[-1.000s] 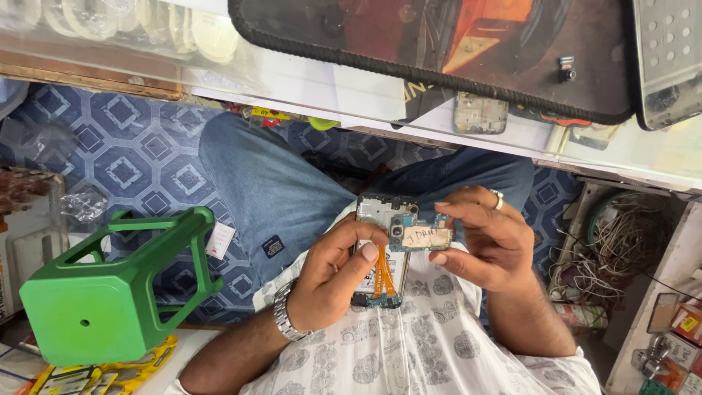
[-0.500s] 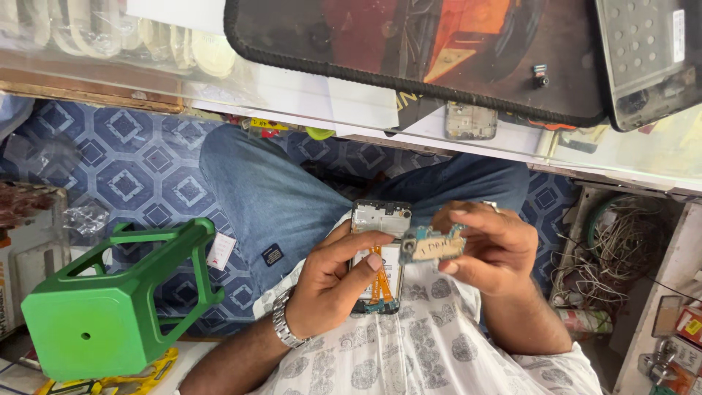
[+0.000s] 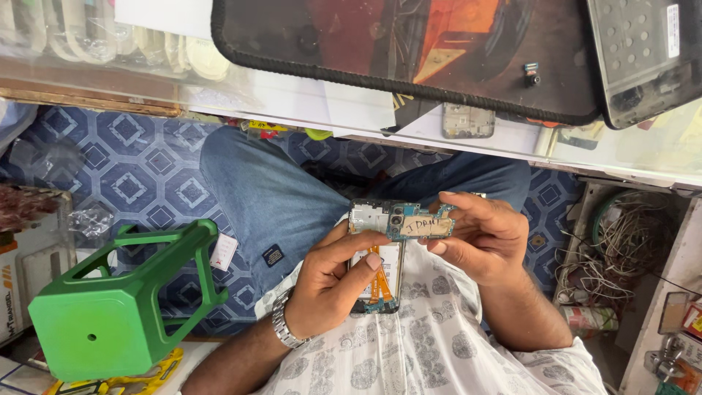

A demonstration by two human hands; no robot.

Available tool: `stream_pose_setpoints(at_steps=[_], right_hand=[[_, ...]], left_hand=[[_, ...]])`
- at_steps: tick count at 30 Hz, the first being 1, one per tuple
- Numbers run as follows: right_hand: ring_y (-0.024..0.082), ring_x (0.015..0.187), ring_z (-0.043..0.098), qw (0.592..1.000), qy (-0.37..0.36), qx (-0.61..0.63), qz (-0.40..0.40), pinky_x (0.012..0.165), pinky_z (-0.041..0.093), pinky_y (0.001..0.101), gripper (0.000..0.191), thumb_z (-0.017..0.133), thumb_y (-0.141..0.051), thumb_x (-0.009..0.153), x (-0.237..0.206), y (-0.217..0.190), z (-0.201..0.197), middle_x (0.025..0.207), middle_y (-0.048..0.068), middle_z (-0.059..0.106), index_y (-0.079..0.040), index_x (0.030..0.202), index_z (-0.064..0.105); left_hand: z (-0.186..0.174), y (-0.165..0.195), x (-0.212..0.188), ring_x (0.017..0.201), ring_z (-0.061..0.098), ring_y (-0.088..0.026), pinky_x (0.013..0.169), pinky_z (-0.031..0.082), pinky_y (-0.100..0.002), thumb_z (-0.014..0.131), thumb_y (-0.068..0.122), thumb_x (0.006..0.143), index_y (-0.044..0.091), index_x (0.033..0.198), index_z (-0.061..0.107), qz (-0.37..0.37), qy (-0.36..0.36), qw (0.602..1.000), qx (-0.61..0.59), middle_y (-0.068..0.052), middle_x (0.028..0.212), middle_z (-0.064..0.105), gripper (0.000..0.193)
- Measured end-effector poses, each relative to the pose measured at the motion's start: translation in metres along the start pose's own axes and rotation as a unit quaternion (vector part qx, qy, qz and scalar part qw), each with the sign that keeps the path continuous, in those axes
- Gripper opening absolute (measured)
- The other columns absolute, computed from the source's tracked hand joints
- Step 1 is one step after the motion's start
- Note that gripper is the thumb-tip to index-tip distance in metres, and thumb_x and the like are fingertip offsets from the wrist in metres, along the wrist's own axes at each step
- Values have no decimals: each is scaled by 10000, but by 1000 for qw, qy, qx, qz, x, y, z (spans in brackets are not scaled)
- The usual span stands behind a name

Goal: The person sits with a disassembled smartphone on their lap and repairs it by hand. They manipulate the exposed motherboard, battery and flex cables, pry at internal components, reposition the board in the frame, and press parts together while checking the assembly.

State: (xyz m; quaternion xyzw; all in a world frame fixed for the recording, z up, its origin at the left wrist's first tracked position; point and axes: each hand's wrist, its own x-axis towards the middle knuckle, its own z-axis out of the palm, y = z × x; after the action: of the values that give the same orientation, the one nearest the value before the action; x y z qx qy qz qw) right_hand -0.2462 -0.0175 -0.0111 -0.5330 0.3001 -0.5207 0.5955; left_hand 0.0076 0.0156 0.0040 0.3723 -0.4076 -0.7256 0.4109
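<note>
Both hands meet over the person's lap, working on an opened phone (image 3: 376,263). Left hand (image 3: 333,289) grips the phone from its left side, fingers curled behind and thumb laid across the front, so it is clamped on the phone body. A metal watch (image 3: 281,325) sits on that wrist. Right hand (image 3: 482,238) pinches a small circuit board (image 3: 420,225) between thumb and fingertips; the board lies across the phone's upper end, touching it, and juts toward the right hand. The board is greenish with a pale label and a small round camera part near its left end. Below the left thumb, orange flex cables show inside the phone's open back.

Under both hands lie a patterned white shirt (image 3: 439,344) and blue jeans (image 3: 270,197), over a blue patterned floor. Well to the left of the left hand, a green plastic stool (image 3: 110,307) lies tipped on its side. Beyond the hands, further from the body, a glass counter edge (image 3: 292,95) carries a black mat (image 3: 409,51), with a small screw-like part near its right end and a grey phone frame (image 3: 643,51) just beside it. To the right of the right hand, a tangle of wires (image 3: 621,249) fills a shelf.
</note>
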Motion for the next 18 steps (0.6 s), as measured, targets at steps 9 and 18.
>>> stream_pose_setpoints(at_steps=[9, 18], right_hand=[[341, 1032, 769, 983, 8, 174, 59, 839, 675, 445, 502, 629, 101, 988, 2, 0, 7, 1153, 311, 715, 38, 1467, 491], [298, 905, 742, 954, 85, 256, 134, 724, 615, 391, 443, 541, 93, 1026, 6, -3, 22, 1061, 206, 694, 75, 1465, 489]], left_hand=[[-1, -2, 0, 1158, 625, -136, 944, 524, -249, 580, 0, 1041, -47, 1314, 641, 10, -2, 1000, 19, -138, 1303, 578, 283], [-1, 2, 1, 1161, 638, -133, 912, 538, -235, 585, 28, 1033, -36, 1297, 648, -6, 2, 1000, 15, -133, 1317, 586, 279]])
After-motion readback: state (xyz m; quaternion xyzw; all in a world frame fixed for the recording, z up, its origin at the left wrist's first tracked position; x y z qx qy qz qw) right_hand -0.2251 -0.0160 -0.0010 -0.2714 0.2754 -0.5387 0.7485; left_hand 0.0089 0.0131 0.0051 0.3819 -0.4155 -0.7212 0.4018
